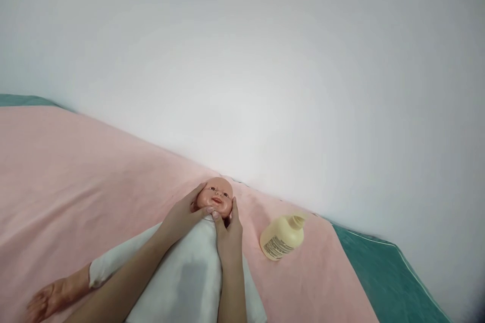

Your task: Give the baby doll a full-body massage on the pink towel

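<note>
A baby doll (pixel 178 282) in a pale shirt lies face up on a pink cloth (pixel 113 161). My left hand (pixel 187 212) cups one side of its head (pixel 215 192), the thumb at the chin. On the opposite side, my right hand (pixel 231 227) holds the head too, its thumb tip close to the left one. The fingers behind the head are partly hidden. One doll arm reaches out to the lower left, its hand (pixel 47 298) bare. My forearms cover part of the shirt.
A yellow pump bottle (pixel 282 237) with printed text stands on the pink cloth right of the doll. Green cloth (pixel 382 272) shows at the right edge. A white wall (pixel 242 70) rises behind the cloth.
</note>
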